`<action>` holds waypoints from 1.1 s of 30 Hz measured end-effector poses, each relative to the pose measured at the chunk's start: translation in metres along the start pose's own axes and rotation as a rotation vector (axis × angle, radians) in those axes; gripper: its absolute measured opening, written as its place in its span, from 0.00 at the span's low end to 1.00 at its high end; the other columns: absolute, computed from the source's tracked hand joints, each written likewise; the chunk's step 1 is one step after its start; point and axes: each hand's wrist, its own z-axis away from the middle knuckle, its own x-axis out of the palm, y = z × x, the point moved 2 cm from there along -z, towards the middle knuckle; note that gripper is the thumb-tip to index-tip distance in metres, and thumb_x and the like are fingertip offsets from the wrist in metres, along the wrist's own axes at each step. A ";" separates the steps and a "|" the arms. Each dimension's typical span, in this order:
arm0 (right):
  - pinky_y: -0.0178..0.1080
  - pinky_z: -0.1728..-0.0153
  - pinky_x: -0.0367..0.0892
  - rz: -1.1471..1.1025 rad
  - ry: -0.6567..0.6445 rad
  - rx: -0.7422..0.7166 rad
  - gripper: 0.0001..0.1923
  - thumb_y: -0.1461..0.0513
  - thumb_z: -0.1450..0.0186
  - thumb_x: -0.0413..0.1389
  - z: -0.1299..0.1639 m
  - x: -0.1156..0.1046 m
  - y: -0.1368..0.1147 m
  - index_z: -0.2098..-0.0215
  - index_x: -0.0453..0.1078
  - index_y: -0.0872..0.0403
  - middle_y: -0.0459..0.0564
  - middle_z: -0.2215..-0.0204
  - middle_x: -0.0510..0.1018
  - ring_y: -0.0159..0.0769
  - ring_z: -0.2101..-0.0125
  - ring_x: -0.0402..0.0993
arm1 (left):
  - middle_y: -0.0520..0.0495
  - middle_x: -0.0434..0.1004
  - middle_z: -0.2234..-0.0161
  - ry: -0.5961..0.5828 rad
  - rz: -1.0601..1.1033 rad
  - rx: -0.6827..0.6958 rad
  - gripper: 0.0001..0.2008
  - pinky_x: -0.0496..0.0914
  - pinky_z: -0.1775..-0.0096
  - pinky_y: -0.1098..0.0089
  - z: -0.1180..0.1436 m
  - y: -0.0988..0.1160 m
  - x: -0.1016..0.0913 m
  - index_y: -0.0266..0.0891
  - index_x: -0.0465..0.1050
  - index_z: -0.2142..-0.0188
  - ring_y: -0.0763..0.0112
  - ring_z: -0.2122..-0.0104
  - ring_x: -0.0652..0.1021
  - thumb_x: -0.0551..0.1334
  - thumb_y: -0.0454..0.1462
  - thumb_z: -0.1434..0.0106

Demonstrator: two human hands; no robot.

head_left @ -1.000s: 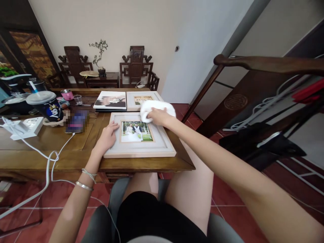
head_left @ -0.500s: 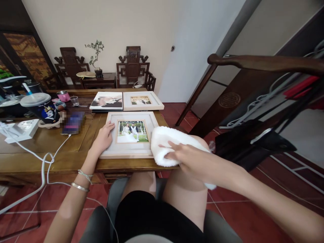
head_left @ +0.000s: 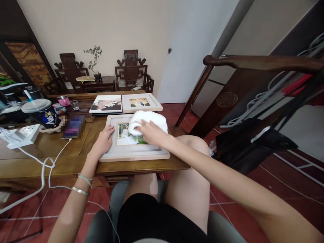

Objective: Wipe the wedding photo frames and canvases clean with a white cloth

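A white picture frame (head_left: 134, 156) with a wedding photo lies flat near the table's front edge. My left hand (head_left: 103, 140) grips its left border, fingers curled over the rim. In my right hand (head_left: 153, 133) is a fluffy white cloth (head_left: 155, 118), pressed on the upper right of the frame. The cloth hides part of the photo and the frame's far right corner. Behind it lie a second white frame (head_left: 154, 100) and a photo panel (head_left: 106, 103), side by side.
On the left of the wooden table (head_left: 76, 162) are a phone (head_left: 73, 126) on a charging cable, a lidded cup (head_left: 42, 111), a white power strip (head_left: 24, 135), a pink cup (head_left: 63, 100) and a small clear glass (head_left: 74, 105). A wooden chair (head_left: 243, 62) stands at right.
My right hand has moved the cloth left and away from me, from the frame's right edge onto its upper part, over the photo. My left hand has stayed on the left border.
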 end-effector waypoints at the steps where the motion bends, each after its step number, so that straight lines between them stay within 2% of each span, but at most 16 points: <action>1: 0.53 0.45 0.62 0.032 0.041 0.030 0.21 0.70 0.35 0.54 -0.010 0.001 0.011 0.43 0.67 0.56 0.60 0.39 0.65 0.52 0.40 0.60 | 0.39 0.71 0.41 -0.002 0.000 0.002 0.27 0.58 0.36 0.53 0.000 0.000 0.000 0.31 0.72 0.45 0.56 0.37 0.65 0.49 0.27 0.42; 3: 0.59 0.45 0.61 0.081 0.086 0.057 0.20 0.62 0.32 0.57 -0.027 0.004 0.029 0.42 0.65 0.54 0.57 0.38 0.63 0.52 0.41 0.61 | 0.40 0.71 0.41 -0.002 -0.001 0.003 0.27 0.58 0.36 0.52 0.000 0.001 -0.001 0.33 0.72 0.45 0.57 0.37 0.65 0.49 0.27 0.42; 5: 0.58 0.47 0.65 0.105 0.072 0.040 0.20 0.57 0.32 0.57 -0.036 0.010 0.039 0.44 0.66 0.53 0.55 0.41 0.67 0.49 0.45 0.67 | 0.40 0.72 0.42 0.000 -0.004 0.000 0.27 0.58 0.36 0.53 0.000 0.001 -0.001 0.33 0.72 0.45 0.57 0.37 0.66 0.49 0.27 0.42; 9: 0.55 0.50 0.68 0.105 -0.016 -0.029 0.18 0.57 0.32 0.57 -0.025 0.025 0.032 0.46 0.67 0.54 0.54 0.45 0.70 0.47 0.48 0.70 | 0.40 0.72 0.42 0.002 -0.002 -0.012 0.26 0.59 0.36 0.54 0.000 0.002 -0.002 0.33 0.73 0.46 0.57 0.37 0.66 0.49 0.27 0.42; 11: 0.56 0.45 0.63 0.087 -0.055 -0.064 0.16 0.62 0.32 0.57 -0.006 0.026 0.020 0.47 0.69 0.57 0.58 0.45 0.71 0.48 0.46 0.68 | 0.41 0.72 0.42 0.003 0.002 -0.016 0.26 0.59 0.36 0.54 0.000 0.001 -0.001 0.34 0.73 0.46 0.57 0.37 0.66 0.50 0.26 0.43; 14: 0.49 0.44 0.58 0.037 -0.124 -0.129 0.17 0.74 0.38 0.53 0.029 0.011 0.002 0.53 0.74 0.62 0.64 0.50 0.75 0.48 0.48 0.70 | 0.40 0.73 0.42 0.009 0.003 -0.021 0.26 0.59 0.36 0.55 -0.001 0.001 0.000 0.33 0.74 0.47 0.57 0.37 0.66 0.49 0.26 0.42; 16: 0.42 0.52 0.64 -0.005 -0.178 -0.170 0.19 0.76 0.42 0.51 0.051 -0.004 -0.009 0.56 0.76 0.60 0.60 0.59 0.79 0.45 0.56 0.74 | 0.39 0.72 0.42 0.014 0.002 -0.022 0.26 0.59 0.36 0.54 0.000 0.001 0.000 0.32 0.74 0.47 0.56 0.38 0.66 0.49 0.26 0.42; 18: 0.37 0.64 0.66 -0.043 -0.218 -0.196 0.20 0.75 0.43 0.51 0.066 -0.018 -0.017 0.58 0.77 0.56 0.55 0.67 0.80 0.42 0.64 0.76 | 0.39 0.72 0.42 0.014 0.003 -0.019 0.26 0.59 0.36 0.54 0.000 0.001 0.000 0.32 0.73 0.47 0.56 0.38 0.66 0.49 0.26 0.42; 21: 0.36 0.69 0.64 -0.069 -0.211 -0.181 0.23 0.75 0.43 0.50 0.073 -0.024 -0.023 0.55 0.76 0.54 0.53 0.70 0.79 0.42 0.66 0.76 | 0.38 0.72 0.42 0.008 0.002 -0.010 0.26 0.59 0.36 0.54 0.000 0.001 0.001 0.31 0.73 0.47 0.56 0.37 0.66 0.49 0.26 0.42; 24: 0.38 0.63 0.66 -0.052 -0.156 -0.122 0.25 0.75 0.40 0.50 0.056 -0.011 -0.016 0.48 0.72 0.54 0.58 0.58 0.79 0.43 0.60 0.76 | 0.37 0.71 0.42 0.000 0.000 -0.002 0.25 0.58 0.36 0.55 -0.001 0.001 0.001 0.30 0.73 0.47 0.56 0.37 0.65 0.49 0.26 0.41; 27: 0.46 0.52 0.68 0.001 -0.086 -0.061 0.19 0.68 0.33 0.54 0.021 0.009 -0.001 0.44 0.68 0.56 0.59 0.45 0.71 0.45 0.50 0.72 | 0.38 0.72 0.42 -0.007 -0.002 0.002 0.25 0.58 0.36 0.53 -0.001 0.001 0.000 0.31 0.74 0.47 0.56 0.37 0.65 0.49 0.27 0.41; 30: 0.53 0.53 0.70 0.051 -0.020 -0.004 0.19 0.57 0.31 0.57 -0.016 0.021 0.015 0.45 0.66 0.54 0.55 0.45 0.70 0.45 0.51 0.72 | 0.39 0.73 0.43 -0.011 -0.008 0.007 0.24 0.59 0.36 0.54 0.000 0.001 -0.002 0.33 0.74 0.48 0.57 0.37 0.66 0.50 0.27 0.41; 33: 0.51 0.55 0.72 0.075 0.015 0.029 0.19 0.56 0.31 0.57 -0.039 0.024 0.023 0.45 0.67 0.54 0.55 0.47 0.72 0.44 0.53 0.73 | 0.38 0.73 0.43 -0.011 -0.012 0.008 0.25 0.59 0.36 0.54 0.000 0.001 -0.003 0.32 0.74 0.47 0.57 0.37 0.66 0.49 0.27 0.41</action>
